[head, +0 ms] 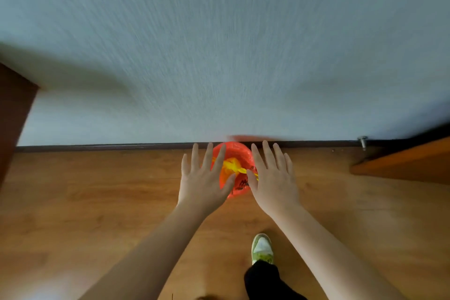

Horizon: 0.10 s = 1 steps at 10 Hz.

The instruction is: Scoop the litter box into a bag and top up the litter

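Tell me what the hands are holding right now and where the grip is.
Nothing. The left hand and right hand are spread open above the red bag.

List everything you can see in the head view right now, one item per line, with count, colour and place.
bag: one, red-orange plastic with a yellow tied part on top, on the floor against the wall, between the two hands
floor: one, brown wood, lower half of the view
wall: one, pale grey-white, blurred, upper half
skirting strip: one, dark, along the foot of the wall
door stop: one, metal, at the wall base on the right
wooden panels: two, brown, one at each side edge
shoe: one, green and white, bottom centre
trouser leg: one, black, above the shoe
left hand: one, fingers spread, left of the bag
right hand: one, fingers spread, right of the bag
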Available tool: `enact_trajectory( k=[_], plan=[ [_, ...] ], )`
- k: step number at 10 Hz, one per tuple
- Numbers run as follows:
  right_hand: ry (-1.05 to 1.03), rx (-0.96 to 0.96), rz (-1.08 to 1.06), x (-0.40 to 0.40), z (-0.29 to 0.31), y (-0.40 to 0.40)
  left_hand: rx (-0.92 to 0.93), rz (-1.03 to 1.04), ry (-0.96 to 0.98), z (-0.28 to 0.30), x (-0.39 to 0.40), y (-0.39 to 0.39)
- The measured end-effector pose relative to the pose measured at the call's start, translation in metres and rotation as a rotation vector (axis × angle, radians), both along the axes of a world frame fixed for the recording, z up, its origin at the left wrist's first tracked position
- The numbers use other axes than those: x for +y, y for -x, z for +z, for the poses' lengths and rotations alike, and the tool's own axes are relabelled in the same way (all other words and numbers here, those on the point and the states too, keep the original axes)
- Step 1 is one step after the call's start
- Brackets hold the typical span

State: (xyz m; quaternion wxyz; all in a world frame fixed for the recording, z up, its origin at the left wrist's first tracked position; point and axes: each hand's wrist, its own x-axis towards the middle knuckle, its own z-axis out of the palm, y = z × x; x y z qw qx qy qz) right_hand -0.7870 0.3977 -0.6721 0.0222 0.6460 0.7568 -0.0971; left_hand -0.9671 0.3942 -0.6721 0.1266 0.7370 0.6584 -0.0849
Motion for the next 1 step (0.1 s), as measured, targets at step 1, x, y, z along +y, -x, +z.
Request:
enact_trajectory(
  k=[1],
  plan=[
    [0.028, -0.003, 0.010, -0.0087, 0.0530, 0.0050, -0.023, -0.053, -0.007, 0.0473, -0.0085, 0.0040]
  ],
)
